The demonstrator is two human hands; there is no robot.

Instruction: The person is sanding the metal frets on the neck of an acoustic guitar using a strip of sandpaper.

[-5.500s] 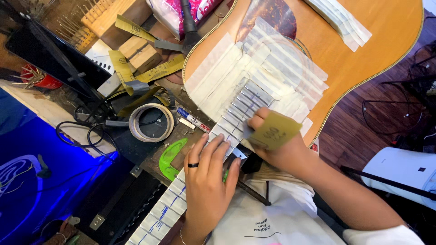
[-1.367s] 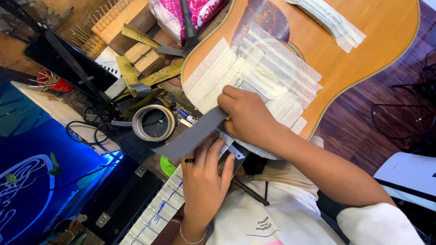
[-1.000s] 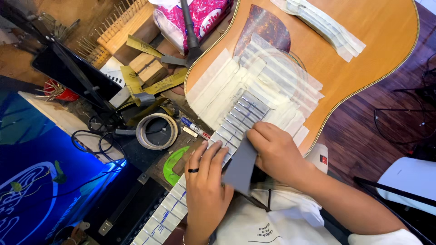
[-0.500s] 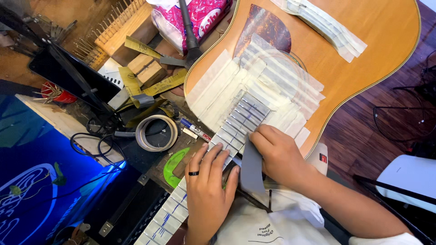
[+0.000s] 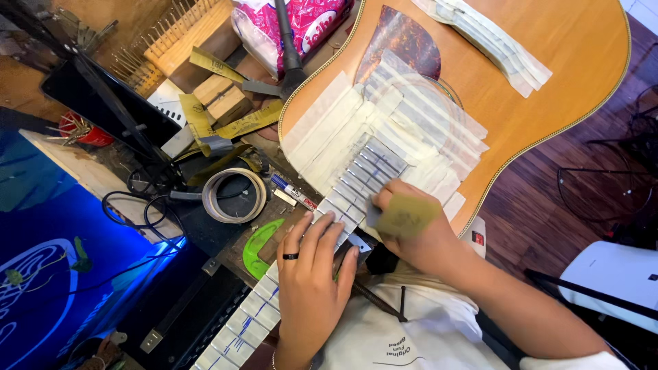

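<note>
An acoustic guitar is laid flat across a cluttered workbench, its top masked around the neck joint with overlapping strips of pale tape. The fretboard is seen running from the body down towards the lower left, its lower frets also taped and marked in blue.

The left hand, a dark ring on one finger, is laid flat and open across the neck, fingers spread and pressing down. The right hand is closed around a small tan sanding pad, which is held against the upper frets, just beside the left fingertips.

To the left of the neck, a roll of tape is noted on the bench, with a marker pen near it and a green disc partly covered by the left hand. Further back, wooden blocks, yellowish strips of abrasive paper and a pink patterned bag are crowded against the guitar's edge. A dark stand is seen crossing over the bag. Black cables are looped at the bench's left side.
</note>
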